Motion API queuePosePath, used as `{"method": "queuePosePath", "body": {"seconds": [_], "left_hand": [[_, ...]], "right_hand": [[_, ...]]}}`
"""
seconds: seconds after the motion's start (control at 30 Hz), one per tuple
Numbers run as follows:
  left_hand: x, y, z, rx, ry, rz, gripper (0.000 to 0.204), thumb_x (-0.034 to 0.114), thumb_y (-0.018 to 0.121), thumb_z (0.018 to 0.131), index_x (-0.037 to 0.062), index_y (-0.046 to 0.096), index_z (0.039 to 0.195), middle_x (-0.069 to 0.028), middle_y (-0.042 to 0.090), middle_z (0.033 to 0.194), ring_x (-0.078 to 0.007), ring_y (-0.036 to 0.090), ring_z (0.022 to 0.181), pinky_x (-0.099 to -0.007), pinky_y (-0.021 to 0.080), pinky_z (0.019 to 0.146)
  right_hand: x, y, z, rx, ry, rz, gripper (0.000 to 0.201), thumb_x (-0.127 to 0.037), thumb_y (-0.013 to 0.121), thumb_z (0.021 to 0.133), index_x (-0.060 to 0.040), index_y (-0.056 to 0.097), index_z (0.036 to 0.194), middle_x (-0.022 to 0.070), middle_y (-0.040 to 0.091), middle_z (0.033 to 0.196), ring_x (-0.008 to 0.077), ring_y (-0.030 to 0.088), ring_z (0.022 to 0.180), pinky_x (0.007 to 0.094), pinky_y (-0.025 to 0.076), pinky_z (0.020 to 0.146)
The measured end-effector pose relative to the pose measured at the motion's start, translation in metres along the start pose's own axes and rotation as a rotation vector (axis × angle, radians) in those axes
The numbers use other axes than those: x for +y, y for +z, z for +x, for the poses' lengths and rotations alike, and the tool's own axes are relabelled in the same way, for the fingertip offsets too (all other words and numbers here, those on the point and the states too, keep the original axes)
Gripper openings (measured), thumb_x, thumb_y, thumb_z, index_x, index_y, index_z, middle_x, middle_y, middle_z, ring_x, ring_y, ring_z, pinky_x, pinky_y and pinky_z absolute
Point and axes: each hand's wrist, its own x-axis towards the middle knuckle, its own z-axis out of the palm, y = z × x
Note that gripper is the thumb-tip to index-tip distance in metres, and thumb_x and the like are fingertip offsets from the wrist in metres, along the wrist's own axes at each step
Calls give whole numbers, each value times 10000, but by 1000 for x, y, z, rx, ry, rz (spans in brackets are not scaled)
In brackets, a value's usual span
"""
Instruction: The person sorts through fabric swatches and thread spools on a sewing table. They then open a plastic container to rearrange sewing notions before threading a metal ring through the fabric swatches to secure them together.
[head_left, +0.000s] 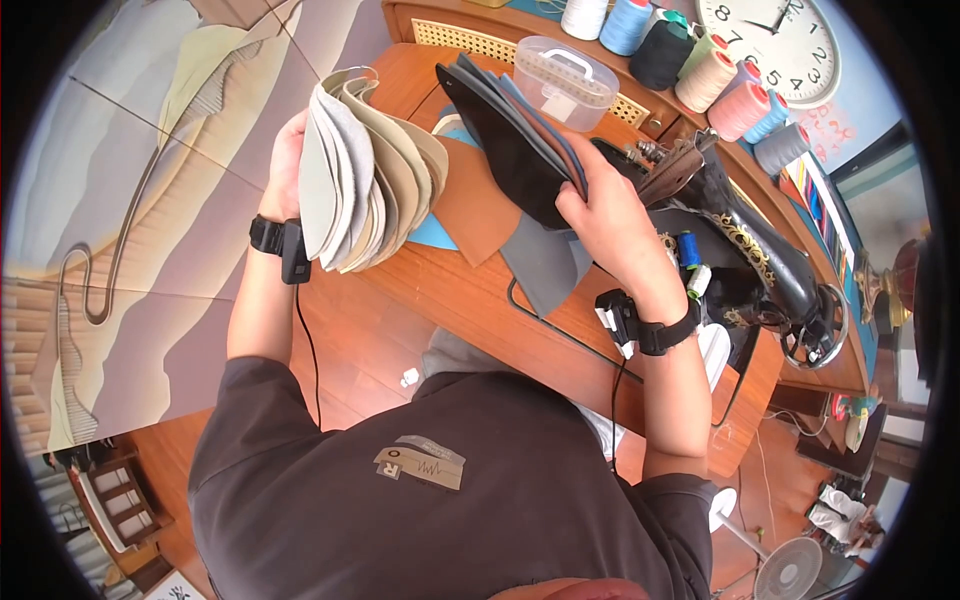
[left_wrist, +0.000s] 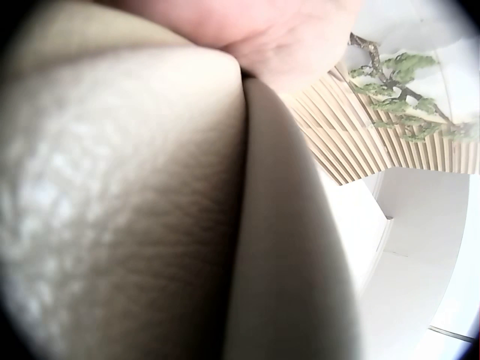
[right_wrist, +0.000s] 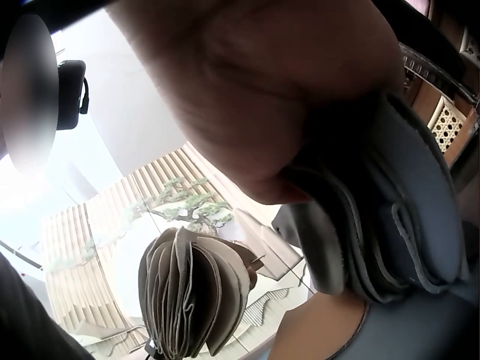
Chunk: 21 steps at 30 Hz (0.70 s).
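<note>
In the head view my left hand (head_left: 288,160) grips a fanned bundle of pale grey and beige leather-like sheets (head_left: 375,185), held up at the table's left end. My right hand (head_left: 622,220) pinches a stack of dark sheets (head_left: 500,145), black, grey and brown, its thumb on the near side. Beneath the dark stack lie a tan piece (head_left: 478,205) and a grey piece (head_left: 545,265). The left wrist view shows a pale sheet (left_wrist: 120,195) close up under the left palm (left_wrist: 277,37). In the right wrist view the right hand (right_wrist: 262,90) holds the dark sheets (right_wrist: 420,202).
A black sewing machine (head_left: 745,240) stands right of the right hand, with small blue and white spools beside it. Behind are a clear lidded box (head_left: 565,85), a row of thread cones (head_left: 705,85) and a round clock (head_left: 775,40). The wooden table (head_left: 440,290) ends near the torso.
</note>
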Motion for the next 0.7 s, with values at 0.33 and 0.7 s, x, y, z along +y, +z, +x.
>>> {"method": "queuePosePath", "body": {"seconds": [0.33, 0.7], "left_hand": [[55, 0, -33, 94, 353, 126, 312, 159, 465, 1049, -45, 683, 1142, -176, 750, 1074, -285, 746, 905, -390, 631, 852], [34, 39, -24, 408, 350, 426, 483, 413, 511, 1067, 61, 579, 1390, -131, 665, 1290, -291, 683, 1087, -432, 597, 917]], "right_hand": [[-26, 88, -30, -27, -322, -748, 490, -145, 610, 902, -161, 621, 1392, 285, 494, 1458, 516, 665, 1067, 528, 613, 795], [-23, 125, -36, 164, -356, -946, 383, -204, 629, 901, -123, 634, 1276, 346, 525, 1426, 564, 677, 1029, 532, 623, 667]]}}
